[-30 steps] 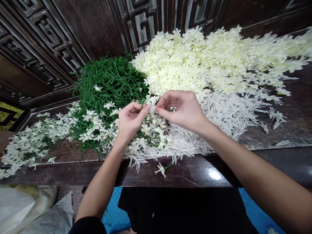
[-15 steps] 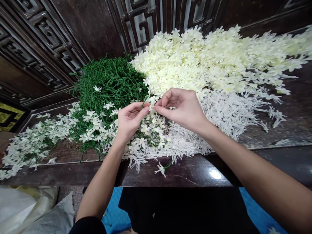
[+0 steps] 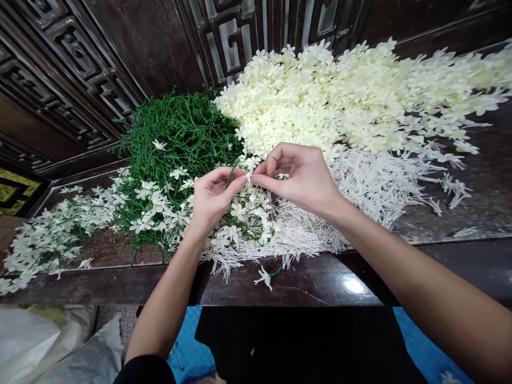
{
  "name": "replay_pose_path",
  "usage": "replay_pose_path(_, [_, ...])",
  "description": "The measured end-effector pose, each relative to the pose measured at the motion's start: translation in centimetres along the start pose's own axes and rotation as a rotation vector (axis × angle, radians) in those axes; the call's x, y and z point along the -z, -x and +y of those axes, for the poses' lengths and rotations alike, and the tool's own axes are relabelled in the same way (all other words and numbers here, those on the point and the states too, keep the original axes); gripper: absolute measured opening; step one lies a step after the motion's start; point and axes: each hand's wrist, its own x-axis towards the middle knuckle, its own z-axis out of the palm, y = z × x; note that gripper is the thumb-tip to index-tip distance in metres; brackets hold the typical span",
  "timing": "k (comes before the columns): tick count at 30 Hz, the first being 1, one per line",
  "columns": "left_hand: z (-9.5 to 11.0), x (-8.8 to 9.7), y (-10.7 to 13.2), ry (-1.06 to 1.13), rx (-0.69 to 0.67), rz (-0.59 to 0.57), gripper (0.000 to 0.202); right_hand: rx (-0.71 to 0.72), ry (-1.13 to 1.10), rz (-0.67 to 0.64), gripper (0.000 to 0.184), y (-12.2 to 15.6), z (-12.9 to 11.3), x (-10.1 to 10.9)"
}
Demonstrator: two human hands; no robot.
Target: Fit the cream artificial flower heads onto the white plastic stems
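Observation:
My left hand (image 3: 218,193) is closed in a pinch on a green plastic stem (image 3: 232,175) that curves up past its fingertips. Thumb and forefinger of my right hand (image 3: 294,173) pinch a small white artificial flower (image 3: 248,177) at the tip of that stem. The two hands meet fingertip to fingertip, partly hiding the flower. Below them lie white flowers on green stems (image 3: 240,212). Behind my left hand is a heap of green plastic stems (image 3: 180,130). Loose cream-white blossoms (image 3: 320,101) are piled behind my right hand, with thin white plastic pieces (image 3: 364,184) beside its wrist.
The dark wooden bench (image 3: 132,282) has a carved lattice back (image 3: 232,42). More stemmed white flowers (image 3: 60,229) spread to the left. One stemmed flower (image 3: 264,278) lies at the front edge. Pale sacks (image 3: 52,341) stand at lower left.
My hands stay nearly in place. The fingertips have shifted slightly on the small flower, and the green stem sits a little further left.

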Motion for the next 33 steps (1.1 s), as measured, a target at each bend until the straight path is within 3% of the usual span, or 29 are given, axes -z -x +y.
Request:
replay_pose_path(19, [0.23,-0.04,0.07,-0.079,-0.044,-0.029,0.009,0.042,-0.019,-0.019,0.026,0.24,0.6,-0.41])
replay_pose_path(29, [-0.27,0.47,0.04,0.02,-0.014,-0.044,0.013,0.013,-0.034,-0.004,0.033,0.35,0.01,-0.31])
replay_pose_path(33, [-0.51,0.59,0.04,0.042,-0.035,-0.032,0.014,-0.033,-0.056,-0.043,0.025,0.02,0.04,0.16])
